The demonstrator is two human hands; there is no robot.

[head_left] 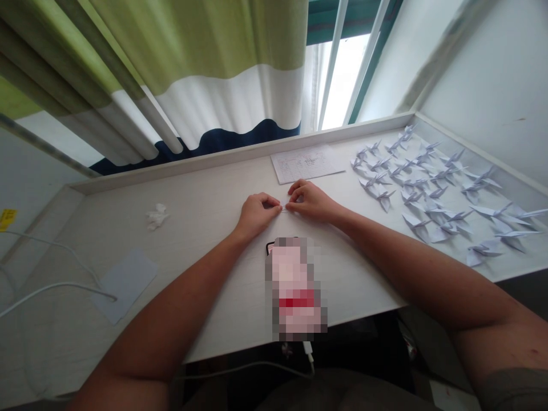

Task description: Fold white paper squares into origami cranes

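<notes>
My left hand (pixel 259 214) and my right hand (pixel 309 200) meet near the middle of the white desk. Thumb and fingers of each are pinched on a small piece of white paper (pixel 283 209), mostly hidden by the fingertips, so its shape is unclear. Just in front of my hands lies a phone (pixel 294 279), its screen blurred out, with a white cable (pixel 308 349) at its near end. Behind my right hand is a sheet of paper (pixel 307 163) with writing and ruled lines.
Several folded white paper cranes (pixel 436 188) cover the desk's right side. At left lie a crumpled tissue (pixel 157 217), a stack of plain paper (pixel 126 285) and a white cord (pixel 55 291) across it. A raised rim (pixel 192 157) borders the desk (pixel 205 194) before a curtain (pixel 240 51).
</notes>
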